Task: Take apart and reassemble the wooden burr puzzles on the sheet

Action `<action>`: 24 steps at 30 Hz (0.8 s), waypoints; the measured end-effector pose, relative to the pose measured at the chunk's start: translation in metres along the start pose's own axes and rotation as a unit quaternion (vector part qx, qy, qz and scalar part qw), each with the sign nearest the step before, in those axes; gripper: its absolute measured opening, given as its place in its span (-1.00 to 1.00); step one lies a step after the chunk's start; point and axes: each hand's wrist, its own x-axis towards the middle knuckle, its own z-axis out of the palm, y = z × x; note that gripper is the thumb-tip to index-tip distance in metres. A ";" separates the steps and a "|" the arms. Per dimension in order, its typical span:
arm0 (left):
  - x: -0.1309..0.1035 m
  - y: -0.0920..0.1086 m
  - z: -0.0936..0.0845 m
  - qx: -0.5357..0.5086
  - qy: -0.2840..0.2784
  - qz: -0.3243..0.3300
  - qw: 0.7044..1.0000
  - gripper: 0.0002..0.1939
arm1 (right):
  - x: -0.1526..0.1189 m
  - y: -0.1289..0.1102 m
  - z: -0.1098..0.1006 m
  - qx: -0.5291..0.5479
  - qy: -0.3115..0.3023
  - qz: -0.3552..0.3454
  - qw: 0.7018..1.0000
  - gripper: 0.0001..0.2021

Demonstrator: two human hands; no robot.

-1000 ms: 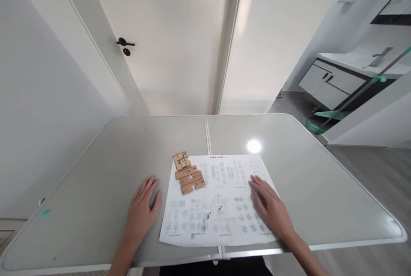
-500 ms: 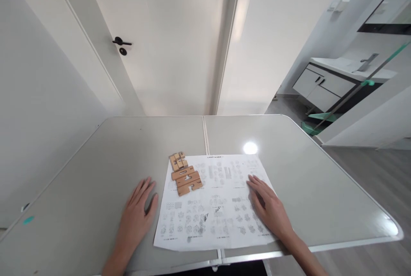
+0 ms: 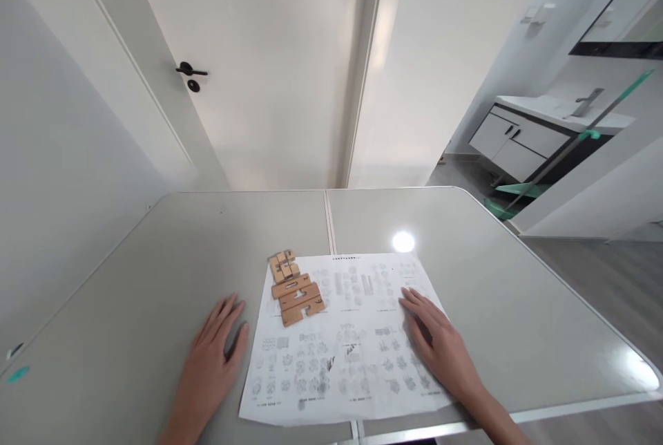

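Note:
A printed white sheet point(image 3: 362, 355) lies across the middle fold of the table. On its upper left part rest several flat, notched wooden pieces point(image 3: 302, 305), side by side, with smaller, lighter wooden pieces point(image 3: 284, 267) just above them at the sheet's corner. My left hand point(image 3: 215, 348) lies flat on the table left of the sheet, fingers apart, holding nothing. Over the right edge of the paper rests my right hand point(image 3: 435, 338), palm down and empty, its thumb apart from the fingers.
The grey folding table point(image 3: 248, 224) has a metal rim and a centre seam. Behind it stands a white door with a black handle point(image 3: 191, 70). A sink cabinet point(image 3: 523, 137) and a green-handled pole point(image 3: 590, 133) are at the right.
The view has shifted slightly, so the sheet and wooden pieces appear a little lower. Both hands keep their places on the table and paper.

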 end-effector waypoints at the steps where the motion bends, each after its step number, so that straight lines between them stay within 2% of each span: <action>1: 0.000 0.000 0.000 0.000 0.001 0.001 1.000 -0.48 | 0.000 0.000 0.000 -0.001 0.000 0.000 1.000 -0.62; 19: -0.004 -0.004 0.009 0.007 0.032 0.031 0.999 -0.48 | 0.000 0.004 0.006 -0.034 -0.014 0.002 0.999 -0.62; 24: 0.008 -0.003 0.006 -0.012 0.038 0.017 0.999 -0.54 | 0.010 0.004 0.004 -0.029 0.003 0.001 1.000 -0.66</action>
